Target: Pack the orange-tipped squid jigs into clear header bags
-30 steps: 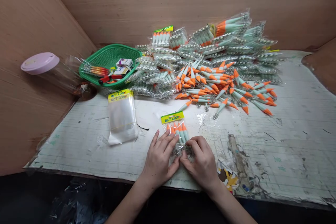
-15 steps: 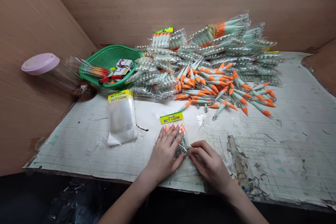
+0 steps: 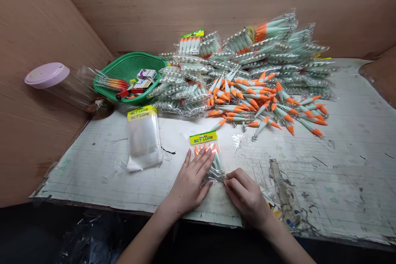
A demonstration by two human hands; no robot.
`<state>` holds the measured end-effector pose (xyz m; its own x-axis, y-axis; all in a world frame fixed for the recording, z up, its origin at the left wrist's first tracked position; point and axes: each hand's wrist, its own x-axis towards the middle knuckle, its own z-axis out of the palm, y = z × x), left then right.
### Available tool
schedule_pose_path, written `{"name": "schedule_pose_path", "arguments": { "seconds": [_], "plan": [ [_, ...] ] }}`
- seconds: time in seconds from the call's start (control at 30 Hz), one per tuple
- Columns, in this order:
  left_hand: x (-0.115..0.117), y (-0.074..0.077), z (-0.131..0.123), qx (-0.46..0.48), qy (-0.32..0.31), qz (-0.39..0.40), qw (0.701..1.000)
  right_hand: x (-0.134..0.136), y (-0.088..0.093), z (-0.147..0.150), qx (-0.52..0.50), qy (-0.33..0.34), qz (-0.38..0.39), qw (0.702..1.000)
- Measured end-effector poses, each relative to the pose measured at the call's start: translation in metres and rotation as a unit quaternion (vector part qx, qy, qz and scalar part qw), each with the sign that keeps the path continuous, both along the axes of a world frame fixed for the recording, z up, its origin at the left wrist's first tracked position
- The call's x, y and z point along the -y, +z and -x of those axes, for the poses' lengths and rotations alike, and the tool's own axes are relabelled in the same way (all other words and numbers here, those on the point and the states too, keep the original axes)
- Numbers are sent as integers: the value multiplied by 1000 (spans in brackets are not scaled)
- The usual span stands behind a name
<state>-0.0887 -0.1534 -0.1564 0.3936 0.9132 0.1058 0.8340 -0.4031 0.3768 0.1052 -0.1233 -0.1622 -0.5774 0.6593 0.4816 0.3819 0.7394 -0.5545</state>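
A clear bag of orange-tipped lures with a yellow BCT LURE header (image 3: 204, 138) lies on the table in front of me. My left hand (image 3: 192, 179) rests flat on the bag, fingers stretched out over the lures. My right hand (image 3: 246, 196) is just right of it, fingertips pinched at the bag's lower right edge. A stack of empty bags with yellow headers (image 3: 142, 138) lies to the left. Loose orange and pale green lures (image 3: 262, 105) are heaped behind, with filled bags (image 3: 272, 53) piled beyond them.
A green basket (image 3: 123, 68) with small boxes and coloured items sits at the back left. A pink-lidded clear jar (image 3: 46, 76) lies on its side near the left wall. Brown board walls enclose the table's back and left. The paper table cover (image 3: 340, 165) is worn at right.
My left hand slid up over the bag and flattened on it. My right hand shifted slightly right and down, staying at the bag's lower edge.
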Motion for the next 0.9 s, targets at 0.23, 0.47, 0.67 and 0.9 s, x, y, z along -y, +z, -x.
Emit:
{"name": "schedule_pose_path", "arguments": {
  "seconds": [0.23, 0.47, 0.67, 0.9],
  "plan": [
    [0, 3, -2, 4, 7, 5, 1000, -2, -3, 5, 33, -29, -23, 999],
    [-6, 4, -14, 4, 52, -34, 998, 2, 1, 4, 1, -13, -7, 1000],
    [-6, 1, -21, 22, 73, -17, 997, 4, 0, 1, -31, -7, 7, 999],
    [-2, -2, -21, 31, 80, -13, 996, 4, -5, 4, -41, -23, -20, 999]
  ]
}}
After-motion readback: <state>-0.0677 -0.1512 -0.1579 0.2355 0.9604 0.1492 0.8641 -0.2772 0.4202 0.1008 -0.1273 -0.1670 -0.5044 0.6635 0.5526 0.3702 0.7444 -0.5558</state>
